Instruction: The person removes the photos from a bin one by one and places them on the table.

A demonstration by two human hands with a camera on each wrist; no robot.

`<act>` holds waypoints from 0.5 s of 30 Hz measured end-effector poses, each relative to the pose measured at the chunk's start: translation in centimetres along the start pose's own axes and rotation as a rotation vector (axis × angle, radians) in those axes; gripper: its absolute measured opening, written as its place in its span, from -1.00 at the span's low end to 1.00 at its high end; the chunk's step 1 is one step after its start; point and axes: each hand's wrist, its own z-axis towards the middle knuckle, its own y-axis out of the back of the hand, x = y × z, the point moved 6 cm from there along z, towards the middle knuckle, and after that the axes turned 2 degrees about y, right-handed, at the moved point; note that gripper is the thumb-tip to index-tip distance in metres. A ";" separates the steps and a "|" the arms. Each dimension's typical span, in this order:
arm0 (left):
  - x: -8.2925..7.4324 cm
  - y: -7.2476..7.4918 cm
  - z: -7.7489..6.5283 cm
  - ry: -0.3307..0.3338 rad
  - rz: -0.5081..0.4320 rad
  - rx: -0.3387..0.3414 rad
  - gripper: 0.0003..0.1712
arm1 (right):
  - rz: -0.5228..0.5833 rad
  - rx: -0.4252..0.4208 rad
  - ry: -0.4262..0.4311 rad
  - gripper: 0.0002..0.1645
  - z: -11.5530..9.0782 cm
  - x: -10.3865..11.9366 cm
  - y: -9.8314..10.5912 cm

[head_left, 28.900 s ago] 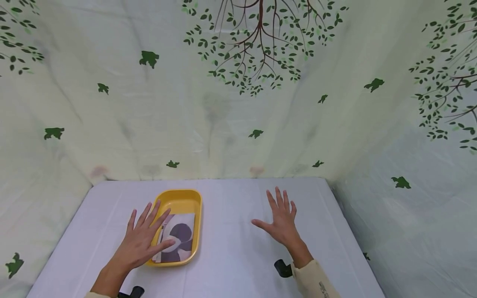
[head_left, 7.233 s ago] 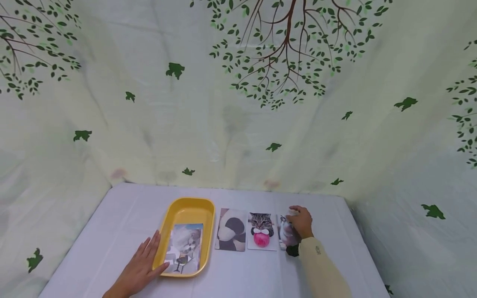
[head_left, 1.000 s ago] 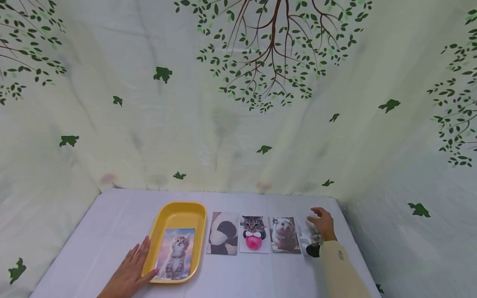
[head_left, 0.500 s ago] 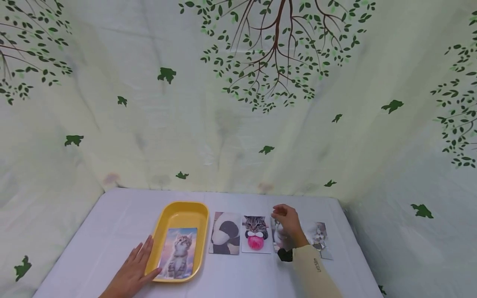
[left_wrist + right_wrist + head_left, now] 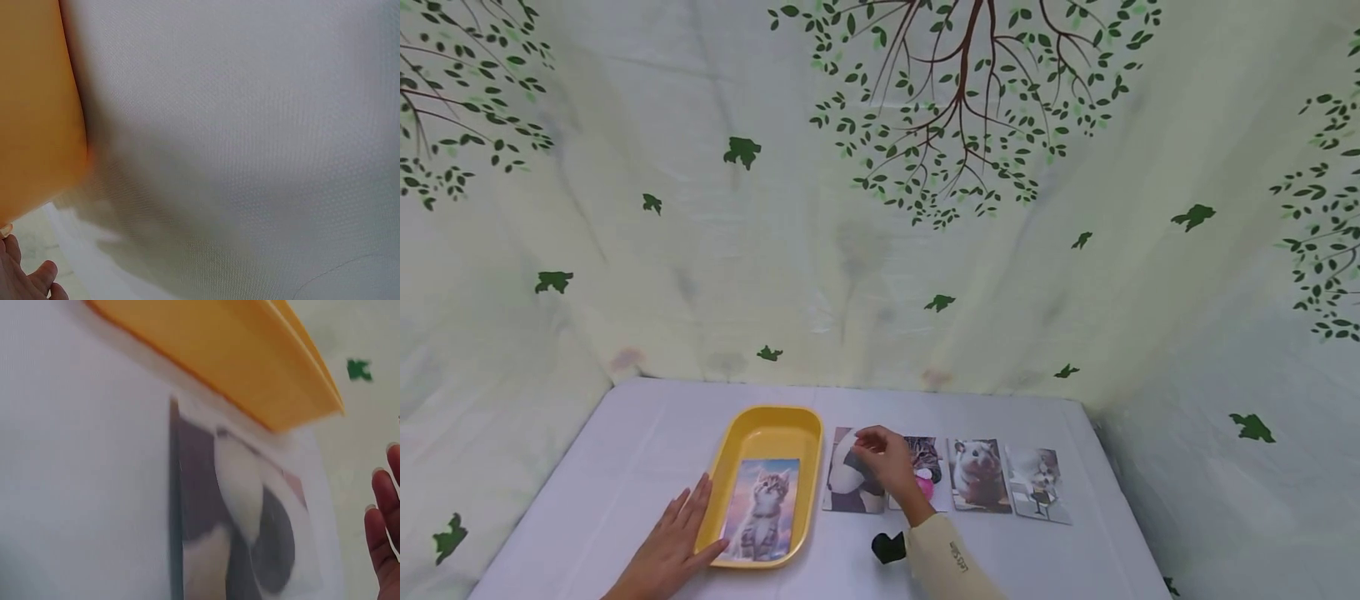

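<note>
My left hand (image 5: 662,537) lies with straight fingers along the left side of a yellow tray (image 5: 775,423), its thumb across the near corner. Inside the tray is a kitten picture card (image 5: 763,510). Loosely bent and holding nothing, my right hand (image 5: 889,467) is above the row of cards right of the tray. It overlaps the panda card (image 5: 842,493) and the card of a tabby cat with a pink ball (image 5: 927,452). The right wrist view shows that panda card (image 5: 275,519) beside the tray's wall, with the right fingertips (image 5: 375,515) off to the side.
Farther right along the row lie a hamster card (image 5: 979,477) and a paler card with a grey-white furry animal (image 5: 1041,485). A white cloth covers the table (image 5: 647,433). Behind it hangs a pale curtain (image 5: 850,275) printed with leaves and branches.
My right hand has swept left from the pale card at the row's right end, past the hamster card, to the panda card. The left hand has stayed at the tray.
</note>
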 end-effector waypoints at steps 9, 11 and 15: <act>-0.1 0.0 0.1 0.004 -0.010 0.008 0.12 | -0.039 0.096 0.001 -0.74 -0.1 2.1 -6.0; -0.1 0.0 0.1 0.009 -0.014 0.015 0.12 | -0.032 0.137 -0.010 -0.73 -0.1 2.4 -7.1; -0.1 0.0 0.1 0.010 -0.022 0.015 0.12 | -0.056 0.198 -0.023 -0.71 0.1 2.8 -9.1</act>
